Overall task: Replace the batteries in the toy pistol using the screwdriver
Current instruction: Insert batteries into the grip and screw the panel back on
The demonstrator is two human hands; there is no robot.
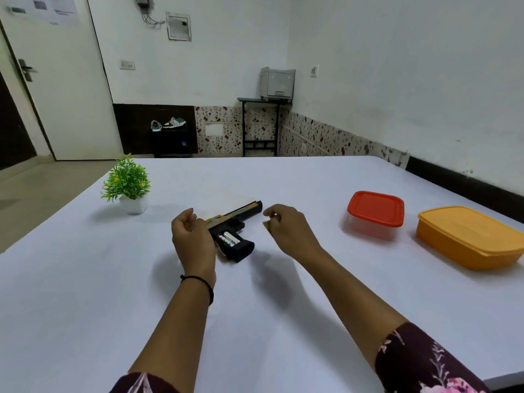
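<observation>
Table holds plant — two lidded boxes.

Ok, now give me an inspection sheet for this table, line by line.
Surface: table, white cover.
Job's things: toy pistol lying flat, grip open, two batteries inside; screwdriver not seen.
Clutter: potted plant, red-lidded box, orange box.
Hands: left hand loosely curled by the pistol's rear, hold unclear; right hand, fingers pinching a small yellowish piece.
Cables: wires on the far wall only.
Surroundings: door, printer on a stand, shoes on a rack.
</observation>
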